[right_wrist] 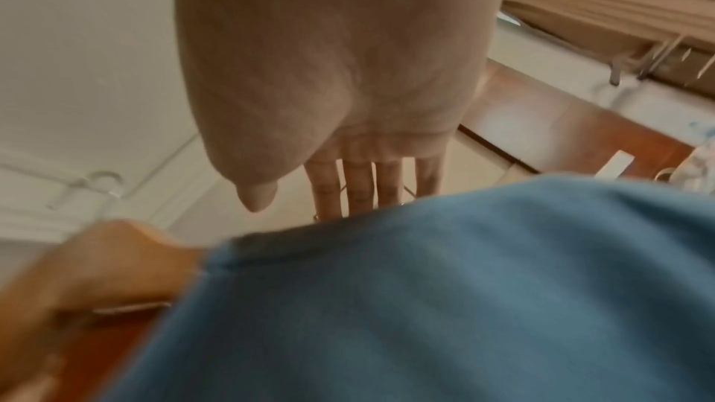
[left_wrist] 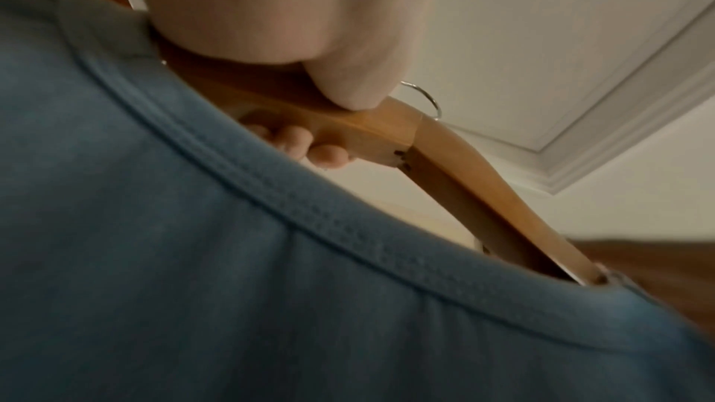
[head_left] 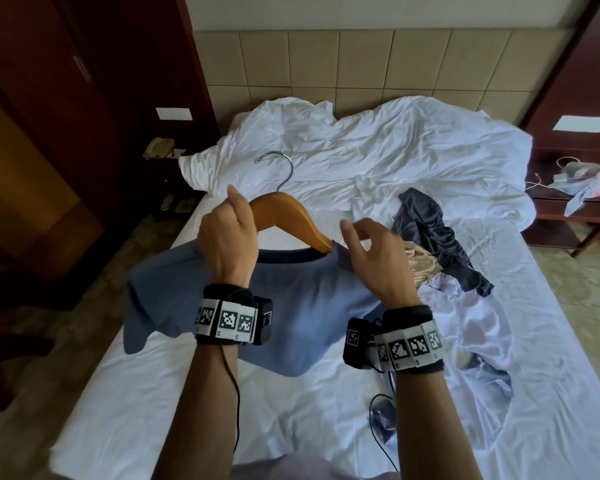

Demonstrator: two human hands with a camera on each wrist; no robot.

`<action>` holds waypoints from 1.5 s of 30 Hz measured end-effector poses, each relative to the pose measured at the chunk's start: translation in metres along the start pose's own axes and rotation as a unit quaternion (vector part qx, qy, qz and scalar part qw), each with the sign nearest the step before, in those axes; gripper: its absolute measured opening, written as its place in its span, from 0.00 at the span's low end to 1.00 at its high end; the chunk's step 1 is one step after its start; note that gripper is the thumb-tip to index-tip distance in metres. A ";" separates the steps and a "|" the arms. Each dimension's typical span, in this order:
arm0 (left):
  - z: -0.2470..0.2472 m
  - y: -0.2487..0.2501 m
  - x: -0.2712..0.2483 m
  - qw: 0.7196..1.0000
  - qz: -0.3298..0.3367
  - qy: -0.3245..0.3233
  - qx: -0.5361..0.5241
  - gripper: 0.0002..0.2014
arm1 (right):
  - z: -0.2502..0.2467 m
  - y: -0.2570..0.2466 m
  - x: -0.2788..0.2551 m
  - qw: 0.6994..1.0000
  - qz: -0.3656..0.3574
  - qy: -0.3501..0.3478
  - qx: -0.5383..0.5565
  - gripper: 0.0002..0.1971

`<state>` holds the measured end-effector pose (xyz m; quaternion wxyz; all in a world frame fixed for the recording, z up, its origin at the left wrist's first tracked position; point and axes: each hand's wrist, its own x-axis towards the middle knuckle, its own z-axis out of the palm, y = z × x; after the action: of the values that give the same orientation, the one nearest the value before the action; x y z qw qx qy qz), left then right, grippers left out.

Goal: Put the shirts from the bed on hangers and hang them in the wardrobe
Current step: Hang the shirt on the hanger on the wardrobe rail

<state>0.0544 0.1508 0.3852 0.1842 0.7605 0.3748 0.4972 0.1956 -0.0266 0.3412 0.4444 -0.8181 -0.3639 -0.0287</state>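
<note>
A wooden hanger [head_left: 284, 213] with a metal hook [head_left: 281, 168] is held up over the bed. My left hand [head_left: 231, 226] grips its left arm, thumb on top and fingers curled underneath [left_wrist: 325, 155]. A blue T-shirt [head_left: 302, 306] hangs from it, and the hanger's right arm [left_wrist: 483, 204] goes into the dark neckline [left_wrist: 348, 234]. My right hand [head_left: 368, 247] hovers just above the shirt's right shoulder [right_wrist: 425, 286], fingers [right_wrist: 360, 185] straight and holding nothing. The hanger's left end is hidden under my left hand and the cloth.
On the white bed sheet [head_left: 153, 410] to the right lie a dark navy garment [head_left: 430, 230], a beige one [head_left: 423, 265] and a pale shirt [head_left: 471, 327]. A crumpled duvet [head_left: 378, 147] covers the head end. Nightstands [head_left: 568, 206] flank the bed; dark wooden furniture [head_left: 49, 98] stands at left.
</note>
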 end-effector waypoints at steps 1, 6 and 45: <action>0.001 0.003 -0.003 1.000 0.010 -0.012 -0.002 0.30 | -0.003 -0.013 0.000 0.999 -0.007 -0.007 0.039 0.20; 0.006 0.017 -0.021 0.996 0.025 -0.082 -0.008 0.32 | 0.000 -0.073 -0.008 0.980 -0.018 -0.071 0.184 0.17; -0.244 -0.118 0.041 0.955 0.204 -0.218 -0.004 0.22 | 0.060 -0.324 -0.085 0.930 0.101 -0.193 0.297 0.21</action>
<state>-0.2005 0.2355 0.4408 0.1590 0.9098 0.1608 0.3480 -0.0843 0.0803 0.5018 0.5887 -0.6708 -0.3503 0.2842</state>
